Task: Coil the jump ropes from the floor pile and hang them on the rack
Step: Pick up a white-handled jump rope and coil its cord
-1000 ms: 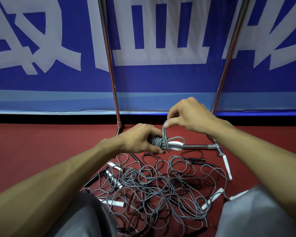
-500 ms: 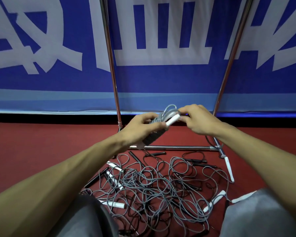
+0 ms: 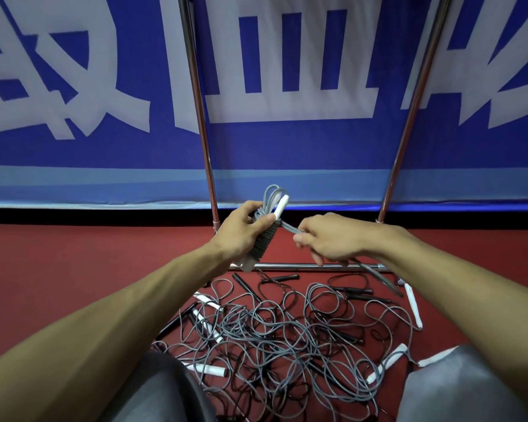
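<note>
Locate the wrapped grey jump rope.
Head view, centre: the wrapped grey jump rope is held in the left hand, above the chrome rack's floor bar, its loose end pinched by the right hand.

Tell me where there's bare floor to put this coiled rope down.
Bare red floor lies left of the tangled pile of grey and black jump ropes, up to the black wall strip, and again right of the chrome rack's right upright. Between your knees the pile is crowded.

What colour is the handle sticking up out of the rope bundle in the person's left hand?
The handle is white; the head view shows it best.
</note>
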`<act>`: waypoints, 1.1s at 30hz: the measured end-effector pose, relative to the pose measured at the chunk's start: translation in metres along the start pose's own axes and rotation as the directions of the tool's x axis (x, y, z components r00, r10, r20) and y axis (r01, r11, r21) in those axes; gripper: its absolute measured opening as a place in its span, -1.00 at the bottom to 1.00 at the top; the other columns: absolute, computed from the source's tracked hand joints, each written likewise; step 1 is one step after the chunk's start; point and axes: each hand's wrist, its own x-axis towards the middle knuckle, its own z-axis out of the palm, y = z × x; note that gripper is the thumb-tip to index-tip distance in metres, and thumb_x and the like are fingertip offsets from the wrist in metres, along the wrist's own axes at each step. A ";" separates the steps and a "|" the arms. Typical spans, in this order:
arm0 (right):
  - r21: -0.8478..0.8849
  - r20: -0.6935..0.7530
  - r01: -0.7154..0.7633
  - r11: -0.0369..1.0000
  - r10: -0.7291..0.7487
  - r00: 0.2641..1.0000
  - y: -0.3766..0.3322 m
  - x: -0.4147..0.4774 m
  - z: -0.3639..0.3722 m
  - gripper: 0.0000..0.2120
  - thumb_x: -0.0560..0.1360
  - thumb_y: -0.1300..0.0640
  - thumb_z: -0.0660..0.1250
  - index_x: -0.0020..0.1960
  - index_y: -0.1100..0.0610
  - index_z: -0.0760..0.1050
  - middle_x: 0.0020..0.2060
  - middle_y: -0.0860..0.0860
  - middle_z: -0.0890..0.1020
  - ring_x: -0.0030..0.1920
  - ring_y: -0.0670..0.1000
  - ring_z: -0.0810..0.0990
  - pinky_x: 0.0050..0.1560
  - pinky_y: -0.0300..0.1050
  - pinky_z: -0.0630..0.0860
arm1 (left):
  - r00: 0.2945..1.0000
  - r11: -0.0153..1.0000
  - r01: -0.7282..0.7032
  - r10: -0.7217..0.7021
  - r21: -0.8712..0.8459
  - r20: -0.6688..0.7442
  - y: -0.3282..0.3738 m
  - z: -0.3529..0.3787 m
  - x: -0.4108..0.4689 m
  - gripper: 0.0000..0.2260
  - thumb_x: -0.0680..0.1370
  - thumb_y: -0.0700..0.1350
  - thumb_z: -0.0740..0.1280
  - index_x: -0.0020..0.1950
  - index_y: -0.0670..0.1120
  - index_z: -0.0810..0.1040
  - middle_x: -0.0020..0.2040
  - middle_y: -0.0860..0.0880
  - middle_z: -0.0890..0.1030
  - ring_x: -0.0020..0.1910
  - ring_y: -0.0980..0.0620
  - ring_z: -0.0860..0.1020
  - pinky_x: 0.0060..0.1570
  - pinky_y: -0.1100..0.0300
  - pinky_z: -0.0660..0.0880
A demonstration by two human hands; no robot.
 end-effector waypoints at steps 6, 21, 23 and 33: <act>-0.220 0.127 0.009 0.975 0.019 0.992 -0.009 -0.008 0.002 -0.64 0.65 -0.04 0.11 0.06 0.21 0.54 -0.27 0.04 0.58 -0.23 0.03 0.53 -0.10 -0.10 0.47 | 0.988 0.828 -0.152 0.145 0.539 0.055 -0.009 -0.006 0.002 -0.64 0.55 -0.02 0.39 0.32 -0.05 0.48 0.02 -0.07 0.63 -0.12 -0.04 0.55 -0.09 0.14 0.46; -0.174 -0.417 0.090 0.981 -0.156 0.896 0.006 -0.010 -0.009 -0.69 0.32 -0.20 0.50 -0.14 0.02 0.60 -0.24 -0.06 0.64 -0.14 0.03 0.57 -0.17 -0.11 0.47 | 0.806 0.681 -0.465 0.062 0.566 0.589 0.011 0.014 -0.020 -0.74 0.42 0.09 0.50 -0.02 -0.04 0.64 -0.21 -0.14 0.57 -0.25 -0.07 0.50 -0.25 0.13 0.39; -0.130 -0.468 0.017 0.991 -0.076 0.880 0.012 -0.009 -0.009 -0.57 0.27 -0.30 0.48 -0.22 0.08 0.57 -0.32 0.01 0.62 -0.19 0.07 0.55 -0.23 -0.10 0.45 | 0.813 0.756 -0.430 0.086 0.493 0.577 0.015 0.015 -0.025 -0.82 0.40 0.11 0.51 -0.17 0.05 0.61 -0.36 -0.01 0.51 -0.39 0.05 0.42 -0.38 0.22 0.32; -0.012 -0.325 -0.091 0.996 0.082 0.942 0.025 -0.003 -0.007 -0.35 0.46 -0.38 0.18 -0.48 0.15 0.19 -0.55 0.02 0.26 -0.44 0.07 0.25 -0.35 -0.08 0.25 | 0.892 0.940 -0.205 0.066 0.271 0.447 0.025 0.013 -0.030 -0.89 0.50 -0.14 0.42 0.00 -0.09 0.59 -0.30 -0.01 0.46 -0.36 0.07 0.38 -0.34 0.19 0.33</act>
